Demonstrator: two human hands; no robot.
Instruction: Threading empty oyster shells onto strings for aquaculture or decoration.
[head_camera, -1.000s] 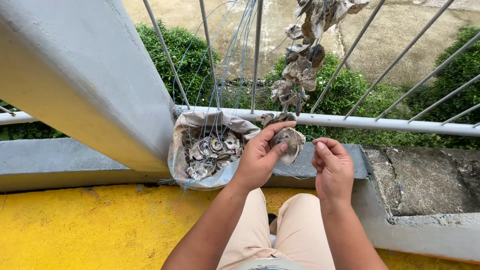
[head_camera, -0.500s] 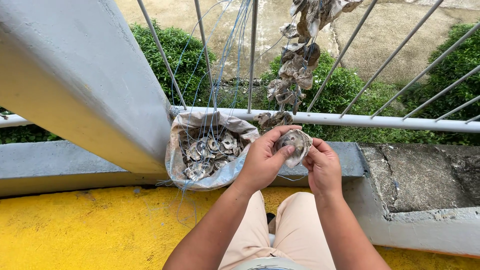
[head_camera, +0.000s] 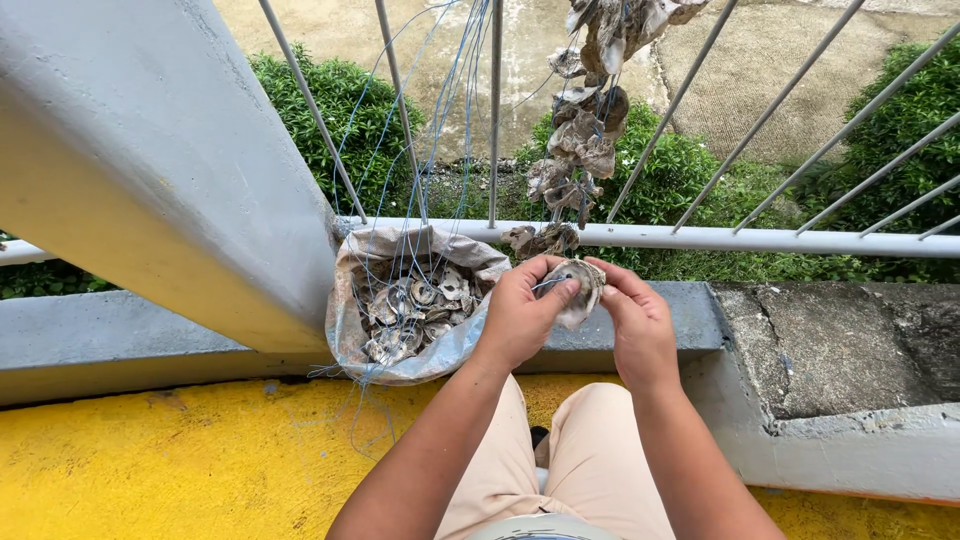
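Both hands meet over one grey oyster shell (head_camera: 578, 287) just in front of the railing. My left hand (head_camera: 522, 312) grips the shell from the left, thumb on its face. My right hand (head_camera: 635, 318) pinches its right edge. A thin blue string (head_camera: 548, 284) runs at the shell between my fingers. Above, a strand of threaded shells (head_camera: 583, 130) hangs along the bars. To the left, an open sack (head_camera: 352, 300) sits on the ledge, filled with several loose shells (head_camera: 415, 308).
A white metal railing (head_camera: 760, 240) with slanted bars stands in front, with blue strings (head_camera: 445, 140) hanging down into the sack. A thick grey and yellow beam (head_camera: 150, 170) slants at left. A grey concrete ledge (head_camera: 830, 350), yellow floor (head_camera: 150, 470) and green shrubs (head_camera: 690, 170) surround.
My right hand has moved left and closed onto the shell that my left hand holds. Both hands now work at it together.
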